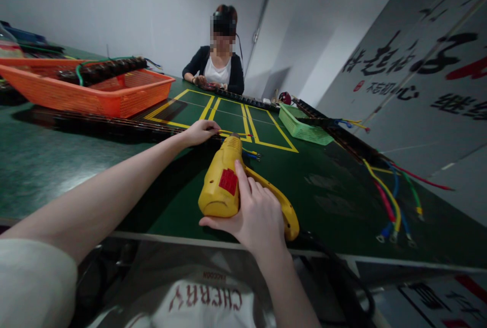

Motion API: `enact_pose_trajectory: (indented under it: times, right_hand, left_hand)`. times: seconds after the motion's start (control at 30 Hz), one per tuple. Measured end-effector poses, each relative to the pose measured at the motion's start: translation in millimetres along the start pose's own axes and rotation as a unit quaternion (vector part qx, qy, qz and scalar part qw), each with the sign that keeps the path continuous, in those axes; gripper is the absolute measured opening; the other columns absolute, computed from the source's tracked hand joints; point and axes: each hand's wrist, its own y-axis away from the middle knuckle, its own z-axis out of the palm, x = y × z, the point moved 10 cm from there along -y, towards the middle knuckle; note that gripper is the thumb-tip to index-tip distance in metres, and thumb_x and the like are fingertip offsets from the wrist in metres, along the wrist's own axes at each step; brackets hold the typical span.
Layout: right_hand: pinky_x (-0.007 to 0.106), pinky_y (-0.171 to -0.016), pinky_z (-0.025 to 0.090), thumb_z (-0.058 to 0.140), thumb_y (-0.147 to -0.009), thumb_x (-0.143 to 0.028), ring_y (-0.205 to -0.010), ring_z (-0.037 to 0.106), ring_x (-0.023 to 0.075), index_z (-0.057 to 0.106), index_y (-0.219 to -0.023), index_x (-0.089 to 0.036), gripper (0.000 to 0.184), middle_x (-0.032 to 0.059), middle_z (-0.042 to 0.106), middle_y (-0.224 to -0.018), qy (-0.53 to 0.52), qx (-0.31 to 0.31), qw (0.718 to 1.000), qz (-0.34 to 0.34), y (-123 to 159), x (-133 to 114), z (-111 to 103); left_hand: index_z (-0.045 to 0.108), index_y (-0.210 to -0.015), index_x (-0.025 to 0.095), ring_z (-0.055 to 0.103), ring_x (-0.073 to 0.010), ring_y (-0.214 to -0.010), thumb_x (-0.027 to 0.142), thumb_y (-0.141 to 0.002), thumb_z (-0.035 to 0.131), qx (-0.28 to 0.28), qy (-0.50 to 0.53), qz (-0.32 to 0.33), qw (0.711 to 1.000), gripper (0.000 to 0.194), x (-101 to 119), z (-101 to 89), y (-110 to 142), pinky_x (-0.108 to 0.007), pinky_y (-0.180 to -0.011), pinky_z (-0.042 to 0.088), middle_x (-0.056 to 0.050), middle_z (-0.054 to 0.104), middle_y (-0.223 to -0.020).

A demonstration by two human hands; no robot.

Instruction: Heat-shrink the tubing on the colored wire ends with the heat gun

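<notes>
My right hand (256,206) is wrapped round the body of a yellow heat gun (218,186), which has a red patch on its back. The gun's nozzle points away from me, towards several wires. My left hand (203,132) pinches a yellow wire (227,132) just beyond the nozzle; a red tip shows on the far end. Just below, blue and yellow wires with metal lugs (253,155) stick out beside the gun. Under my left forearm, a long dark strip with wires (125,127) lies on the green table (167,191).
An orange basket (137,99) holding a dark wired strip stands at the left. At the right are a light green basket (304,130) and long dark strips with coloured lugged wires (395,206). Across the table sits a person (218,69). A black cord (327,247) trails over the table edge.
</notes>
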Motion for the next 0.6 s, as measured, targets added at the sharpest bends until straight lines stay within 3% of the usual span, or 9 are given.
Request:
enact_pose_trajectory:
  times: [0.37, 0.6]
  right_hand:
    - [0.039, -0.075, 0.048, 0.05, -0.058, -0.088, -0.09, 0.062, 0.0295, 0.028, -0.144, -0.01, 0.117, 0.0154, 0.064, -0.107, 0.05, 0.0, 0.999, 0.018, 6.2, 30.9, -7.2]
    - [0.039, -0.074, 0.049, 0.051, -0.058, -0.087, -0.091, 0.062, 0.0298, 0.028, -0.144, -0.011, 0.117, 0.0159, 0.064, -0.106, 0.07, 0.004, 0.997, 0.032, 6.8, 35.2, -5.9]
  left_hand:
    - [0.064, -0.085, 0.012, 0.061, -0.0206, -0.084, 0.039, -0.074, 0.05, -0.025, -0.02, 0.002, 0.999, 0.033, 1.7, 3.5, 2.1, -0.033, -0.081, 0.046, -0.008, 0.067, -0.085]
    - [0.065, -0.087, 0.01, 0.061, -0.0216, -0.083, 0.04, -0.075, 0.048, -0.013, -0.06, 0.013, 0.998, 0.037, 2.4, 1.8, 2.3, -0.033, -0.078, 0.047, -0.01, 0.067, -0.088]
